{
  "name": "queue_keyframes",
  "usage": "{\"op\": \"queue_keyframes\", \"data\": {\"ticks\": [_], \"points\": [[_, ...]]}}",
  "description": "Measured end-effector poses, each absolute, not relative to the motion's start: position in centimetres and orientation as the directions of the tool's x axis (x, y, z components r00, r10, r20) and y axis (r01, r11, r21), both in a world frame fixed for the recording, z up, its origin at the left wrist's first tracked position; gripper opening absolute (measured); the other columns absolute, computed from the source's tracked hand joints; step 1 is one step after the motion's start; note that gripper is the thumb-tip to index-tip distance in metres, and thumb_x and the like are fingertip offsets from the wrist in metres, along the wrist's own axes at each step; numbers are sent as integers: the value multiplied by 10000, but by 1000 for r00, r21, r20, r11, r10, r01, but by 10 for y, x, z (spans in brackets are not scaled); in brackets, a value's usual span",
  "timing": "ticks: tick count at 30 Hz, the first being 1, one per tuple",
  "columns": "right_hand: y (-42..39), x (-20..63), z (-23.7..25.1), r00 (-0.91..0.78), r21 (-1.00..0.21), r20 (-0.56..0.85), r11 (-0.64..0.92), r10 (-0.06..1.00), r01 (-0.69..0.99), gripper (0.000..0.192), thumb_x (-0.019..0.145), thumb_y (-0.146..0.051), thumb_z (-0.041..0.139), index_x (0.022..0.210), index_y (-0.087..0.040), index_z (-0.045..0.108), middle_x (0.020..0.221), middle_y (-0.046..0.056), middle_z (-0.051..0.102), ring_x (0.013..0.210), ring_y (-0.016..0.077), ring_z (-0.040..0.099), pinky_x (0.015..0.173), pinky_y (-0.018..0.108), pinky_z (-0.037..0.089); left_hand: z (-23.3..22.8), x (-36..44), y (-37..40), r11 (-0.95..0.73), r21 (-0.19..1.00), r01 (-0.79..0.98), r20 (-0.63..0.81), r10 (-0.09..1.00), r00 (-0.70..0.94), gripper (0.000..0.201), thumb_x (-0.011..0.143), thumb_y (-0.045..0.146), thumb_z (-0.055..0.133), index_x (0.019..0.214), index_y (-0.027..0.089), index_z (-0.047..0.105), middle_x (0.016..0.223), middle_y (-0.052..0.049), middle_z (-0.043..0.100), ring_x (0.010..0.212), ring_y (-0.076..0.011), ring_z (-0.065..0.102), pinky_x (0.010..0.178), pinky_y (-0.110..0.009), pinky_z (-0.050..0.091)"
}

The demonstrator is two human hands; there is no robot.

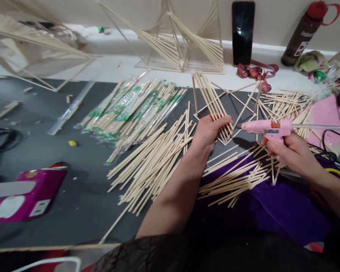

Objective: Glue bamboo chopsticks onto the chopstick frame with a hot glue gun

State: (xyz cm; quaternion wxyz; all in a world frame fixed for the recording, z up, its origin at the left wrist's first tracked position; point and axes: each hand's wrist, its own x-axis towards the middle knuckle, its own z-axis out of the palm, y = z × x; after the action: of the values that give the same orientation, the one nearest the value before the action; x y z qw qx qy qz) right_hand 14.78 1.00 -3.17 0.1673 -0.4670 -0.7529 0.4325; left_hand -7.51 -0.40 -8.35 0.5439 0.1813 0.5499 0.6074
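Glue gun [272,127], gripped by the right hand [293,151], points left toward the near ends of slanting sticks [211,97] the left hand [207,132] clamps, nozzle [239,127] seemingly not touching.

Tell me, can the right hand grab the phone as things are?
Probably not: the right hand is full, wrapped around the glue gun, and part of the stick frame seems to stand between it and the phone.
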Motion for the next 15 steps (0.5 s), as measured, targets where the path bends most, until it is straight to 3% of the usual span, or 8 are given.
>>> {"op": "queue_keyframes", "data": {"ticks": [10,15], "points": [[7,142,-39,-553,-699,36,416,832,581,291,875,-363,496,638,-195,518,641,32,548,599,153,496,587,304,382,-82,-75,-5,207,855,-476,-381,872,-306,116,610,213,734,625,126,658,592,-26,658,470,-95,563,453,-211,435],[8,142,-42,-583,-686,58,457,810,567,317,884,-356,483,615,-187,484,629,30,514,594,144,472,589,307,367,-80,-76,-4,236,853,-466,-400,869,-292,100,649,212,721,622,148,648,593,-10,653,467,-92,560,452,-213,441]]}}
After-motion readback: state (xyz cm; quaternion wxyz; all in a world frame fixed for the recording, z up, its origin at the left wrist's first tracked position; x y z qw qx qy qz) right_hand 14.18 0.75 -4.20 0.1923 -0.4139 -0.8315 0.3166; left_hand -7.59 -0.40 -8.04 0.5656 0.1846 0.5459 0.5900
